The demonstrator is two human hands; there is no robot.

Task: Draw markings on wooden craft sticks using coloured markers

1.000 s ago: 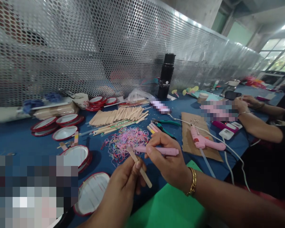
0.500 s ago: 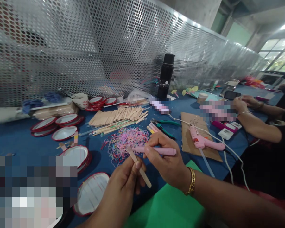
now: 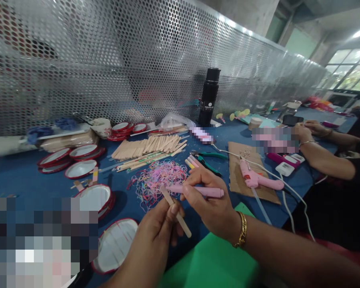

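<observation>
Compared with the view a second ago, I am recording almost no change: both hands are keeping nearly the same pose, and the small drift across the whole view is matching a slight move of my head. I take this to mean that the work is continuing at one spot.

My left hand is pinching a flat wooden stick between its fingers, closed narrowly around the middle. The stick is lying at a slant, its upper end projecting past my thumb and its lower end pointing down toward me. My right hand is gripping a pink marker like a pen, nearly level, its tip meeting the stick's upper end. Whether the tip is pressing or just hovering there, I cannot tell; nor can I confirm how much colour the wood is carrying.

Both items are being held above the table, in front of a tangle of coloured strands. Behind that, a batch of loose wooden sticks is lying fanned out. On my right, a pink glue gun is resting on a cardboard piece, and teal-handled pliers are lying near it. A green sheet is spreading below my right wrist.
</observation>
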